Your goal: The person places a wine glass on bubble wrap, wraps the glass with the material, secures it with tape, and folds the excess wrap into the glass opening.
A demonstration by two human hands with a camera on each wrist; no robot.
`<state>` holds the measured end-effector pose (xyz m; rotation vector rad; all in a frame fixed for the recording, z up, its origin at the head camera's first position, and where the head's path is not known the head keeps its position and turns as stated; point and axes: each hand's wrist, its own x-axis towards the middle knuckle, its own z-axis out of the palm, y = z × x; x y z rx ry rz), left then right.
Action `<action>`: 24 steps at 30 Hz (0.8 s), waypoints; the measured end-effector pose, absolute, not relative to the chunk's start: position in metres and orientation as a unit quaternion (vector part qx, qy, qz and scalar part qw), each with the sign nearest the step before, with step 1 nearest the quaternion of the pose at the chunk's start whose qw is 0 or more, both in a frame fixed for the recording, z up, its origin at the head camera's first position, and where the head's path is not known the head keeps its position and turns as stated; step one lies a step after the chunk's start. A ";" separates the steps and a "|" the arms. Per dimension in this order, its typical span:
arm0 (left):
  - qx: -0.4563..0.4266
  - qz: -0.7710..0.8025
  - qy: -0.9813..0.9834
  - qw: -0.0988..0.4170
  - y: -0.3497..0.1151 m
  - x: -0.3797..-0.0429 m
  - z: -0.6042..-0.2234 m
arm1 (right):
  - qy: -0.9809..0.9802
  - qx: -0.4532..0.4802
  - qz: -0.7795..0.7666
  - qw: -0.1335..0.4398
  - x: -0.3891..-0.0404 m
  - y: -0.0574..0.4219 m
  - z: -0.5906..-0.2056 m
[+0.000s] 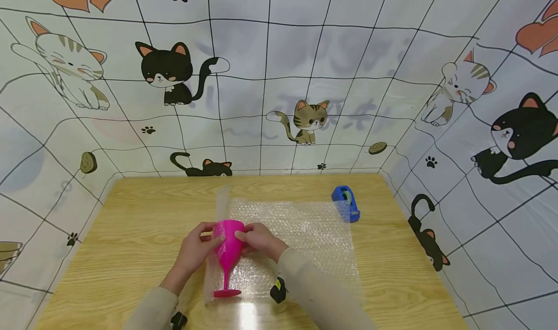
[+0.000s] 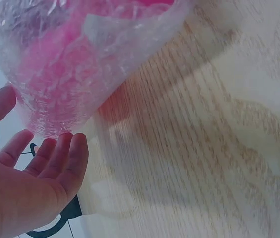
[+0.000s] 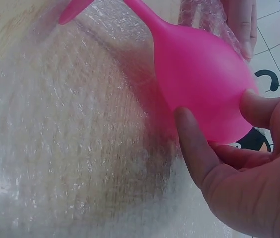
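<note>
A bright pink goblet lies on a sheet of bubble wrap, its foot towards me and its bowl away. My left hand holds the wrap's left edge against the bowl's left side. In the left wrist view, the bubble wrap covers the pink bowl between the left thumb and fingers. My right hand grips the bowl near its rim from the right. The right wrist view shows the right thumb on the goblet and the fingers at its side and rim.
A blue tape dispenser stands at the back right, partly behind the wrap's corner. The wooden table meets cat-patterned cloth at the back and sides.
</note>
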<state>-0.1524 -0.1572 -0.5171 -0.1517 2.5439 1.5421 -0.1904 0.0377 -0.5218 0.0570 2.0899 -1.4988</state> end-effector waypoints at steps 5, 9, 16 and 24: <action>-0.047 0.512 0.853 0.088 -0.157 -0.152 -0.515 | 0.777 0.022 -0.568 0.271 -0.191 0.037 -0.526; -0.034 0.500 0.860 0.091 -0.157 -0.150 -0.514 | 0.773 0.026 -0.577 0.262 -0.191 0.036 -0.527; -0.020 0.504 0.859 0.086 -0.158 -0.149 -0.517 | 0.777 0.019 -0.575 0.255 -0.192 0.037 -0.529; -0.011 0.505 0.860 0.077 -0.157 -0.149 -0.520 | 0.784 0.022 -0.567 0.251 -0.192 0.040 -0.528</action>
